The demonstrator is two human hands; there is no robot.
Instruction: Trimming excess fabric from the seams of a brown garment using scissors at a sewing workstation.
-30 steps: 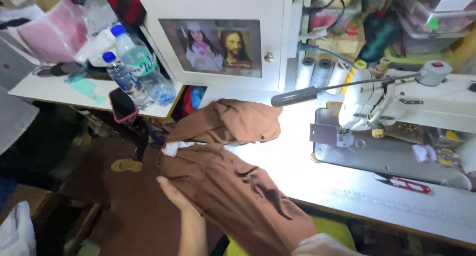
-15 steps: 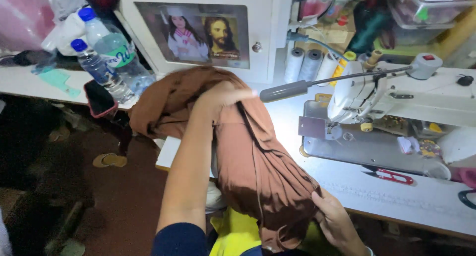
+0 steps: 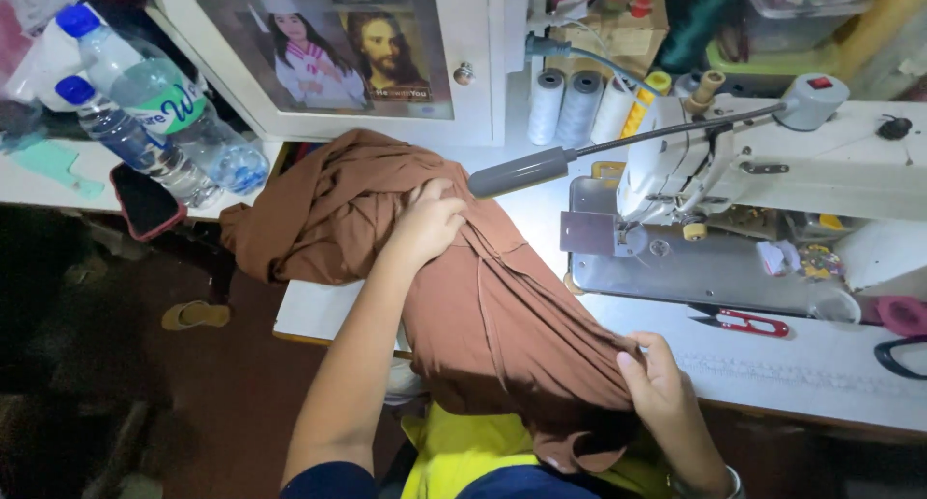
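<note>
A large brown garment (image 3: 483,296) lies bunched across the middle of the frame, draped from the white counter (image 3: 811,369) down toward the person's lap. The left hand (image 3: 430,224), near the centre, has its grip closed on a fold of the cloth at the top of the heap. The right hand (image 3: 661,388), in the lower right, pinches the lower edge of the same cloth between thumb and fingers, just at the counter's front edge.

To the right of the cloth stands a white sewing machine (image 3: 715,161), with a grey lamp arm (image 3: 579,156) reaching toward the left hand. Red-handled snips (image 3: 744,320) lie on the counter below the machine. 3 thread cones (image 3: 579,108) stand at upper centre, beside a framed picture (image 3: 338,50). 2 plastic water bottles (image 3: 154,113) lean in the upper left, above a dark phone (image 3: 145,201).
</note>
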